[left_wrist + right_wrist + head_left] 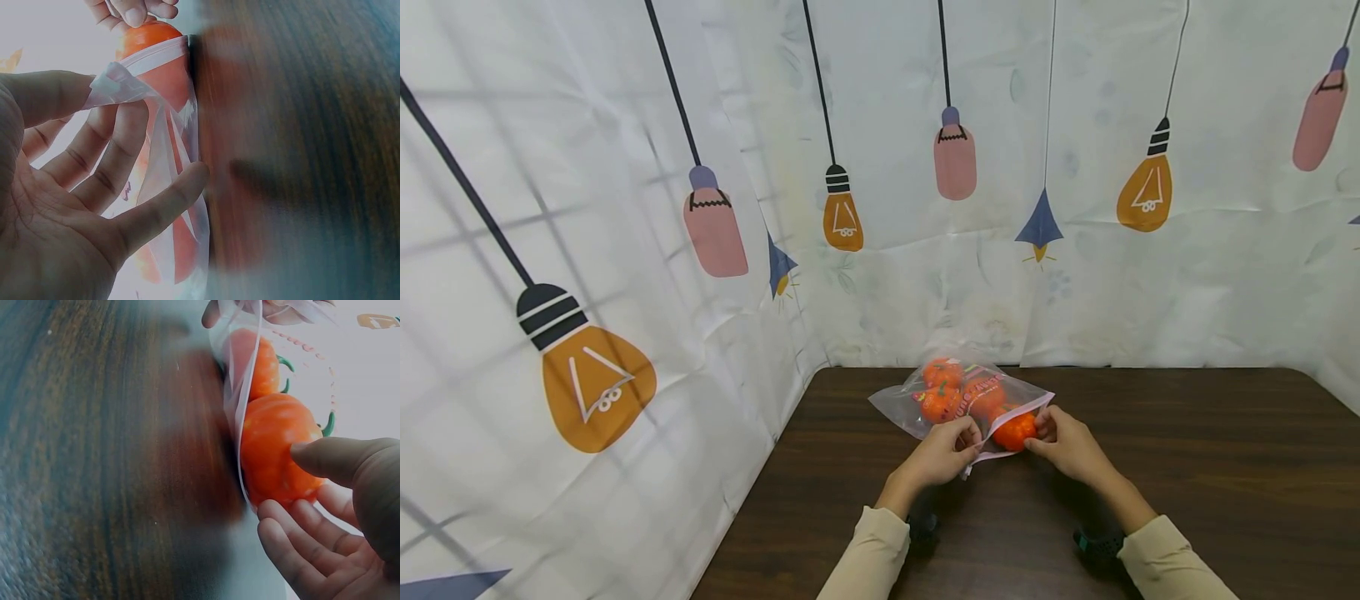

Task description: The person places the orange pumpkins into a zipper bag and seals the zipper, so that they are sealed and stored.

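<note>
A clear plastic zip bag (895,407) with pink print lies on the table, holding several orange bell peppers (942,403) with green stems. My left hand (946,451) pinches the bag's rim between thumb and fingers at the near left of the mouth; its little finger stretches away in the left wrist view. At the right end of the mouth, my right hand (1067,446) holds the nearest bell pepper (278,447), thumb on one side and fingertips on the other. That pepper sits at the open mouth, partly inside the bag. The bag partly veils the other peppers.
The dark wood-grain table (1210,467) extends to both sides of the bag. White curtains (880,308) printed with hanging lamps stand along its back and left edges, with the bag close to the back curtain.
</note>
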A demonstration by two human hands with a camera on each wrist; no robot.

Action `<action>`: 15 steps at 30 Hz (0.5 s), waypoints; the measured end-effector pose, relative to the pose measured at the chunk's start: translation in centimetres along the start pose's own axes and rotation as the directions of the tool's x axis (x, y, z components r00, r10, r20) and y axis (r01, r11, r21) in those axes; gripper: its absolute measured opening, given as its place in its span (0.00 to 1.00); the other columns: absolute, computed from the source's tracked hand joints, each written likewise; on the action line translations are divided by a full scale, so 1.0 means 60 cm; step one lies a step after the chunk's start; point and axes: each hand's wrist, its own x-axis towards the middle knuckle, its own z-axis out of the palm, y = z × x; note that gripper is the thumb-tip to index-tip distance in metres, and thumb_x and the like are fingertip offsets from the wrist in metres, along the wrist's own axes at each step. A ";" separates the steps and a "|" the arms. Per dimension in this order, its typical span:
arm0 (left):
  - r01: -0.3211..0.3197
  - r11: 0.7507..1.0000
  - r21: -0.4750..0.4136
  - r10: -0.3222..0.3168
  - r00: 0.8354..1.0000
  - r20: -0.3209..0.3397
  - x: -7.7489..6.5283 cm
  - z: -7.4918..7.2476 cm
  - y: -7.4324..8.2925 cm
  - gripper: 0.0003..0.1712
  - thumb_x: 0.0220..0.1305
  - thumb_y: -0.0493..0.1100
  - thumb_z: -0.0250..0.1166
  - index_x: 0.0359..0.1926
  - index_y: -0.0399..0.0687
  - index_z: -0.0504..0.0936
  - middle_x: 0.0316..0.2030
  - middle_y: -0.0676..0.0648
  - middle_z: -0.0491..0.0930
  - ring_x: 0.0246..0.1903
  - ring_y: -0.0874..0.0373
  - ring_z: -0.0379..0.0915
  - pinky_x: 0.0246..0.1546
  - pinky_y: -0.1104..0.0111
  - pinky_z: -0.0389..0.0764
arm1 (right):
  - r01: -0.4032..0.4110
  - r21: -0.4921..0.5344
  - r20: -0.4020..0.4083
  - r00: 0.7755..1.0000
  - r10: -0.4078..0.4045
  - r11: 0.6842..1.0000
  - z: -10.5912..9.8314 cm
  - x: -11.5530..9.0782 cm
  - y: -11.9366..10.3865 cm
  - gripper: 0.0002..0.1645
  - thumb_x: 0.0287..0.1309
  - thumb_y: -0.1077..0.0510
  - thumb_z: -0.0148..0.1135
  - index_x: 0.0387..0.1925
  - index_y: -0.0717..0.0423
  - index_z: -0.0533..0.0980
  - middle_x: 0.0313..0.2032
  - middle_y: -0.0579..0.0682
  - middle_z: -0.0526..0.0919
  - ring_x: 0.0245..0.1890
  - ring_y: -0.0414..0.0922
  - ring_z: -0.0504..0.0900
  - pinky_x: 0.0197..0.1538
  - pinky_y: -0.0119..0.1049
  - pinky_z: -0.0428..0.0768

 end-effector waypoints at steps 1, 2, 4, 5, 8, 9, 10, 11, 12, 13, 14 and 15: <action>0.000 1.000 0.000 0.000 1.000 0.002 0.000 0.000 0.000 0.05 0.70 0.35 0.63 0.37 0.49 0.76 0.30 0.55 0.76 0.28 0.70 0.69 0.33 0.77 0.74 | -0.006 -0.002 -0.001 1.000 0.006 1.000 0.001 0.000 0.000 0.21 0.57 0.56 0.75 0.43 0.61 0.73 0.37 0.53 0.83 0.35 0.43 0.80 0.37 0.34 0.78; 0.000 1.000 0.002 0.000 1.000 0.004 0.000 0.000 0.000 0.05 0.70 0.36 0.63 0.37 0.49 0.76 0.30 0.55 0.76 0.28 0.70 0.69 0.33 0.77 0.73 | -0.008 -0.004 -0.001 1.000 0.008 1.000 0.001 0.001 0.001 0.20 0.58 0.56 0.74 0.43 0.61 0.73 0.37 0.53 0.83 0.35 0.43 0.80 0.37 0.34 0.78; -0.004 1.000 0.001 0.004 1.000 0.004 -0.001 0.000 0.000 0.05 0.70 0.36 0.63 0.37 0.49 0.76 0.30 0.54 0.76 0.28 0.70 0.69 0.33 0.77 0.74 | -0.014 -0.011 0.003 1.000 0.014 1.000 0.001 0.001 0.001 0.18 0.59 0.56 0.74 0.42 0.60 0.74 0.36 0.51 0.83 0.34 0.42 0.80 0.37 0.34 0.78; -0.005 1.000 0.001 0.005 1.000 0.005 -0.001 0.000 0.001 0.05 0.70 0.36 0.63 0.37 0.49 0.76 0.30 0.54 0.76 0.28 0.70 0.69 0.33 0.77 0.74 | -0.016 -0.016 0.005 1.000 0.016 1.000 0.002 0.001 0.002 0.17 0.59 0.56 0.73 0.41 0.59 0.75 0.35 0.51 0.83 0.34 0.42 0.79 0.37 0.34 0.77; -0.001 1.000 -0.003 0.001 1.000 0.005 -0.001 0.001 0.001 0.05 0.71 0.36 0.63 0.37 0.50 0.76 0.30 0.55 0.76 0.28 0.69 0.69 0.33 0.76 0.74 | -0.014 -0.027 0.013 1.000 0.015 1.000 0.003 0.003 0.004 0.14 0.60 0.56 0.72 0.39 0.57 0.76 0.32 0.49 0.83 0.32 0.42 0.78 0.35 0.34 0.76; 0.000 1.000 -0.005 0.000 1.000 0.005 0.000 0.000 0.001 0.06 0.71 0.36 0.63 0.37 0.50 0.76 0.30 0.55 0.76 0.28 0.69 0.69 0.33 0.76 0.74 | -0.015 -0.030 0.014 1.000 0.015 0.999 0.003 0.004 0.005 0.12 0.60 0.56 0.72 0.38 0.57 0.76 0.32 0.48 0.82 0.32 0.42 0.78 0.35 0.34 0.76; 0.003 1.000 -0.008 -0.003 1.000 0.006 -0.001 0.000 0.002 0.06 0.71 0.36 0.63 0.37 0.50 0.76 0.30 0.55 0.76 0.28 0.69 0.69 0.33 0.76 0.74 | -0.013 -0.030 0.015 1.000 0.014 0.999 0.004 0.005 0.006 0.11 0.60 0.57 0.71 0.37 0.56 0.76 0.31 0.48 0.82 0.31 0.42 0.78 0.35 0.35 0.75; 0.004 1.000 -0.010 -0.004 1.000 0.007 -0.001 0.000 0.002 0.06 0.71 0.36 0.63 0.37 0.50 0.76 0.30 0.55 0.75 0.28 0.69 0.69 0.32 0.76 0.74 | -0.011 -0.030 0.017 1.000 0.012 0.999 0.004 0.006 0.007 0.10 0.61 0.57 0.71 0.37 0.56 0.77 0.31 0.48 0.82 0.31 0.42 0.78 0.35 0.34 0.75; 0.006 1.000 -0.011 -0.006 1.000 0.007 -0.001 0.000 0.002 0.06 0.71 0.36 0.63 0.37 0.50 0.76 0.30 0.56 0.75 0.28 0.69 0.69 0.32 0.76 0.74 | -0.010 -0.030 0.018 1.000 0.010 1.000 0.004 0.008 0.008 0.09 0.61 0.57 0.71 0.37 0.55 0.77 0.31 0.48 0.82 0.31 0.42 0.77 0.35 0.34 0.75; 0.007 1.000 -0.013 -0.006 1.000 0.007 -0.001 0.000 0.003 0.06 0.71 0.36 0.63 0.37 0.50 0.76 0.29 0.55 0.75 0.28 0.69 0.69 0.32 0.76 0.74 | -0.007 -0.030 0.017 1.000 0.008 1.000 0.005 0.008 0.009 0.09 0.61 0.57 0.70 0.37 0.55 0.77 0.31 0.47 0.82 0.31 0.42 0.78 0.35 0.34 0.75; 0.007 1.000 -0.013 -0.007 1.000 0.007 -0.001 0.000 0.003 0.06 0.71 0.36 0.63 0.37 0.50 0.76 0.29 0.55 0.75 0.28 0.69 0.69 0.32 0.76 0.74 | -0.005 -0.028 0.017 1.000 0.006 1.000 0.005 0.009 0.009 0.08 0.62 0.57 0.70 0.37 0.55 0.78 0.31 0.47 0.83 0.32 0.42 0.78 0.35 0.34 0.75; 0.008 1.000 -0.013 -0.008 1.000 0.007 -0.001 0.000 0.003 0.06 0.71 0.36 0.63 0.37 0.50 0.76 0.29 0.55 0.75 0.28 0.69 0.69 0.32 0.76 0.74 | -0.002 -0.023 0.018 1.000 0.002 1.000 0.005 0.010 0.009 0.07 0.62 0.58 0.70 0.37 0.55 0.78 0.31 0.47 0.83 0.32 0.42 0.78 0.36 0.34 0.76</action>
